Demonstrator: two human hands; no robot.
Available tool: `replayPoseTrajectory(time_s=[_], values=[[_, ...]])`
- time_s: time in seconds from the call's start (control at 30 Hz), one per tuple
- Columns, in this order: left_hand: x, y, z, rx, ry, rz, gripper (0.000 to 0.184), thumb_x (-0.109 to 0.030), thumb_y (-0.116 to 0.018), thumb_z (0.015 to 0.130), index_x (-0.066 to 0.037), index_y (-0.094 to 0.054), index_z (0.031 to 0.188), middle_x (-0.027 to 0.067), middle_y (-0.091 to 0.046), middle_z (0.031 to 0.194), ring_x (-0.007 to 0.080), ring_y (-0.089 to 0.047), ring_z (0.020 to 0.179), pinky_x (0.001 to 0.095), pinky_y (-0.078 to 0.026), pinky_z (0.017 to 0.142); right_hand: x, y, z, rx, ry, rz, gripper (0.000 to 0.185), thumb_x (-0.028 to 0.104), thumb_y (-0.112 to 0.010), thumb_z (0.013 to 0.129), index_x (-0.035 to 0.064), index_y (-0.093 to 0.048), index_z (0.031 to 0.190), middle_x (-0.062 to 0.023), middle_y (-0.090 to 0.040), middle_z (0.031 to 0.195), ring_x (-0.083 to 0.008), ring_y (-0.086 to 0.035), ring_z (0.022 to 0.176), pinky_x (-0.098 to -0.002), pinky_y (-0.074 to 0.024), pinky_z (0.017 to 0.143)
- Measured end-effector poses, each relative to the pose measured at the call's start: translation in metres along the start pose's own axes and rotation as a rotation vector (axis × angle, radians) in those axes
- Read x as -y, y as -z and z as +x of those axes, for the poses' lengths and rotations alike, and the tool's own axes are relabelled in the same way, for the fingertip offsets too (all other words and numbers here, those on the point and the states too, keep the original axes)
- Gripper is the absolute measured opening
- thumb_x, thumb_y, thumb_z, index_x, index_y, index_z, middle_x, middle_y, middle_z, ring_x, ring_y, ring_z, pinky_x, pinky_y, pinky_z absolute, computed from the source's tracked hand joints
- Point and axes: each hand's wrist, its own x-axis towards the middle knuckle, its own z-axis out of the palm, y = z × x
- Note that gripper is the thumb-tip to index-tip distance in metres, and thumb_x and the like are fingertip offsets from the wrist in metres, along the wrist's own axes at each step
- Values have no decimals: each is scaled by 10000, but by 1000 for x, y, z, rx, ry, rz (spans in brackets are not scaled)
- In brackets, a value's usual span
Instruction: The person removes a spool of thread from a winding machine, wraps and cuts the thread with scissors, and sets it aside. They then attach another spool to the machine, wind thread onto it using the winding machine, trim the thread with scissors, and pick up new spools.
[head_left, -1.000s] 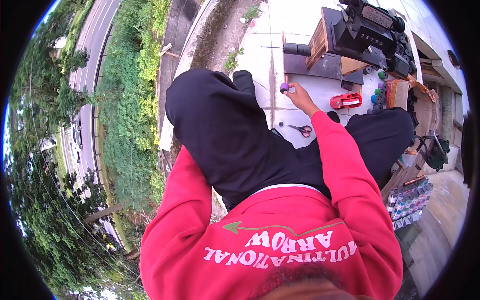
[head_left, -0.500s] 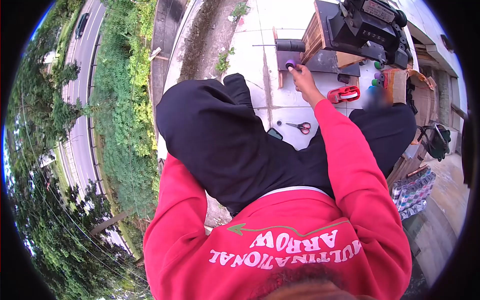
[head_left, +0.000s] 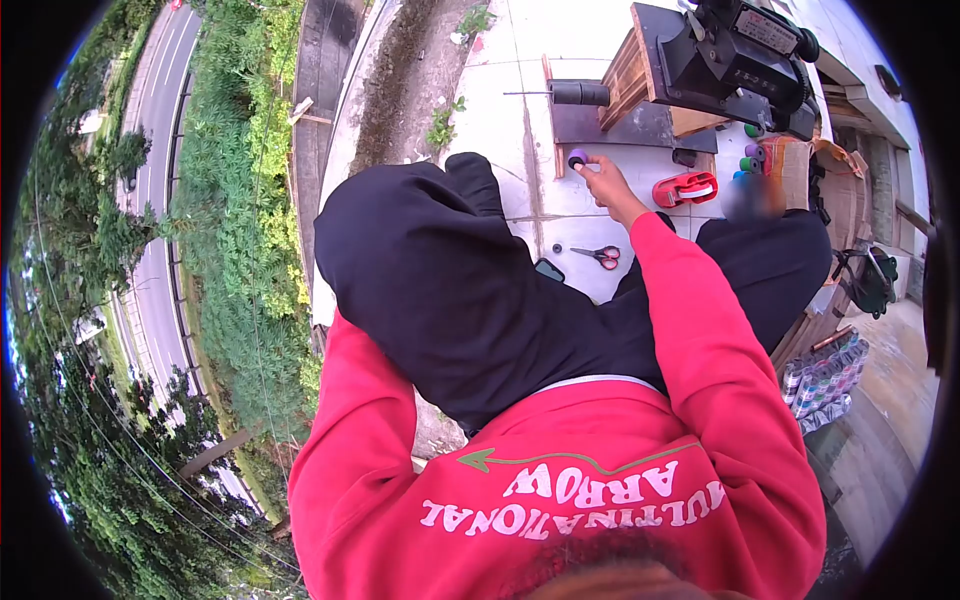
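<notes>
My right hand [head_left: 607, 186] has its fingers closed on a small purple roll with a dark end [head_left: 577, 159], held over the white tiles beside a low dark board [head_left: 625, 128]. A red tape dispenser [head_left: 685, 189] sits to the right of this hand. Below it, scissors with red-and-black handles [head_left: 603, 257] lie on the tiles, with a small black ring [head_left: 557, 248] to their left and a phone [head_left: 549, 269] partly under my leg. My left hand is hidden behind my raised knee; only the red sleeve [head_left: 365, 400] shows.
A black machine with a number counter [head_left: 755, 70] stands on a wooden frame. Black rolls [head_left: 580, 92] sit on a thin rod. Green and purple rolls [head_left: 755, 150] are near a cardboard box [head_left: 790, 165]. A drop with greenery and a road [head_left: 160, 100] lies left.
My right hand has moved slightly down and left with the purple roll, whose dark end now faces more toward me. The things on the tiles stay put.
</notes>
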Motion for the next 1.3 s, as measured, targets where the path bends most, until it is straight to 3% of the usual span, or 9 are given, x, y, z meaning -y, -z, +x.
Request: replayPoseTrajectory(time_s=[0.07,0.13,0.23,0.4,0.47,0.7,1.0,1.3], values=[[1,2,-1,0,-2,5,131,-131,-646,966,-31,-697,1033,48,-696,856,118,-610,780,311,-473,694,-1,-3,1,10,-12,16,469,312,-713,988,92,-504,1347,62,-419,680,-51,-326,512,-261,-227,431],[2,3,-2,0,-2,13,133,-132,-647,966,-30,-698,1035,48,-697,857,119,-611,781,312,-473,695,2,-1,6,54,-52,332,372,280,-701,1000,78,-527,1260,38,-452,724,-50,-347,501,-249,-242,408],[3,3,-1,-2,-8,16,135,-132,-648,966,-29,-700,1038,49,-699,858,119,-612,782,312,-475,697,11,0,15,104,-29,523,270,240,-677,1016,91,-525,1182,60,-405,698,-28,-295,470,-235,-201,392],[-1,5,9,0,-30,24,140,-133,-650,966,-27,-702,1042,51,-701,859,119,-613,784,313,-476,701,20,-3,29,69,1,591,211,221,-657,1027,99,-528,1141,70,-381,656,-32,-287,466,-237,-200,394],[-4,5,14,9,-32,31,142,-133,-651,966,-27,-703,1044,51,-702,860,119,-614,785,313,-477,702,22,-5,33,-29,-22,562,291,231,-660,1030,99,-531,1256,66,-389,669,-32,-287,467,-236,-198,397],[0,6,15,4,-34,31,148,-134,-653,966,-24,-706,1051,54,-706,862,120,-616,788,314,-480,706,3,-16,16,-138,-15,240,433,251,-706,989,51,-519,1325,46,-450,686,-68,-357,499,-281,-256,407],[3,7,10,12,-56,32,157,-135,-657,966,-20,-710,1060,57,-710,864,120,-618,792,316,-484,712,-2,-11,11,-86,3,316,468,271,-711,990,70,-497,1354,34,-469,711,-69,-369,529,-270,-264,429],[-4,20,0,26,-101,59,166,-136,-660,966,-17,-715,1068,60,-715,867,121,-621,796,317,-487,718,3,-17,-22,221,31,1,450,301,-695,999,83,-516,1349,44,-452,722,-60,-355,549,-270,-273,455]])
